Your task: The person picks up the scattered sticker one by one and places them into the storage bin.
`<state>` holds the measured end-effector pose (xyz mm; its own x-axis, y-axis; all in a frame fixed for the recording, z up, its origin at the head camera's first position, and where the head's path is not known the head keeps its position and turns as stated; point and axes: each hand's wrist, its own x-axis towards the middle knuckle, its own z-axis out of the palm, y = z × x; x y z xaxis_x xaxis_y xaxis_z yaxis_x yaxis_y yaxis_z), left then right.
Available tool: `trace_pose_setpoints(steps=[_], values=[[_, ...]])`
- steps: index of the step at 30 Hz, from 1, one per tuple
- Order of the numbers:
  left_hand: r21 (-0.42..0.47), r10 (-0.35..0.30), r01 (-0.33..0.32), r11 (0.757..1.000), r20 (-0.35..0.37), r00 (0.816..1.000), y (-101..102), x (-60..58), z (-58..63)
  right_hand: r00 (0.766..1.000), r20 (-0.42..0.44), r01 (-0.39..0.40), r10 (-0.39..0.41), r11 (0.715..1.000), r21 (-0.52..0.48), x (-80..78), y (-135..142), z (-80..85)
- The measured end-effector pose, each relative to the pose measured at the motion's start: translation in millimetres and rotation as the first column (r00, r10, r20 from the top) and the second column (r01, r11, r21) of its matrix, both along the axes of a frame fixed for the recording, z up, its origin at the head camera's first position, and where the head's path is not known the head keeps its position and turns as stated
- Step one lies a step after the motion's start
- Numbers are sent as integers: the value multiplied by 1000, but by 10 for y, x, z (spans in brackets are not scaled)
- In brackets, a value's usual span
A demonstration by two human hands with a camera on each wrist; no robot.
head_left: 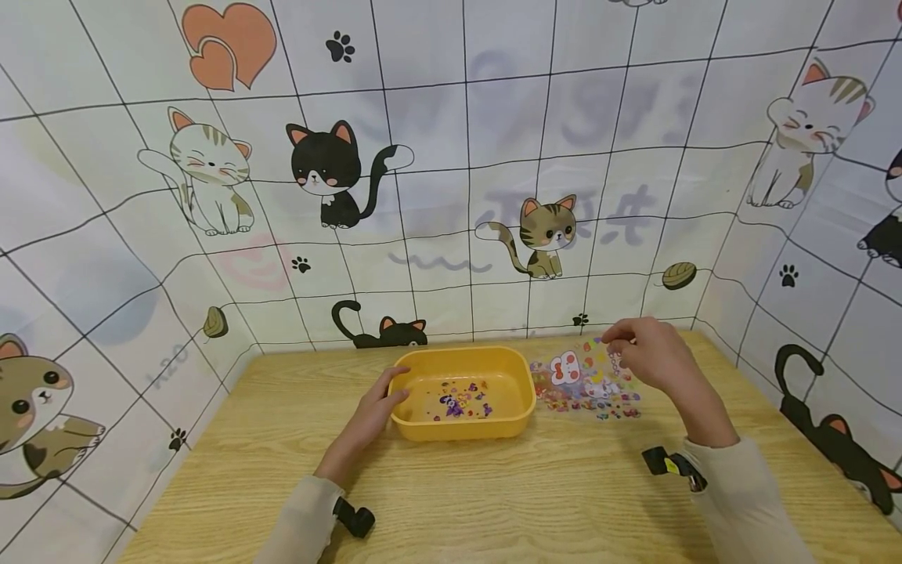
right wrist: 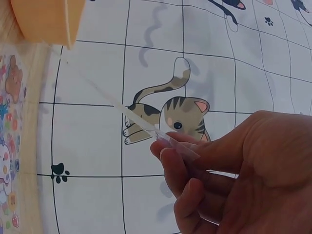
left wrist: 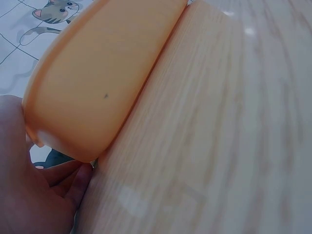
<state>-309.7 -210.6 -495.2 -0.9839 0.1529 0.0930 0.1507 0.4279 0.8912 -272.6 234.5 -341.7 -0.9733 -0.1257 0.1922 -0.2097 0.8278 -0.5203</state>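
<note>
A yellow plastic basin (head_left: 461,430) stands on the wooden table with small colourful stickers (head_left: 454,405) scattered on its bottom. My left hand (head_left: 369,409) grips the basin's left end, with fingers at the rim and others low against the outer wall in the left wrist view. To the right of the basin, my right hand (head_left: 654,354) pinches a thin clear sheet (right wrist: 139,120) between thumb and fingers. The right wrist view catches that sheet nearly edge-on. Below the hand lie printed sticker sheets (head_left: 564,368) with cartoon figures, beside the basin's right wall.
The wooden tabletop (head_left: 479,501) reaches back to a white cloth wall (head_left: 430,274) printed with cats and grid lines. Black wrist cameras are strapped over both pale sleeves (head_left: 740,493).
</note>
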Motion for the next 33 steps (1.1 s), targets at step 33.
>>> trace_pose_setpoints(steps=[33], values=[[10,-12,12,1000,-12,1000,-14,-2,-15,988,-157,-4,-10,996,-88,193,-208,154]])
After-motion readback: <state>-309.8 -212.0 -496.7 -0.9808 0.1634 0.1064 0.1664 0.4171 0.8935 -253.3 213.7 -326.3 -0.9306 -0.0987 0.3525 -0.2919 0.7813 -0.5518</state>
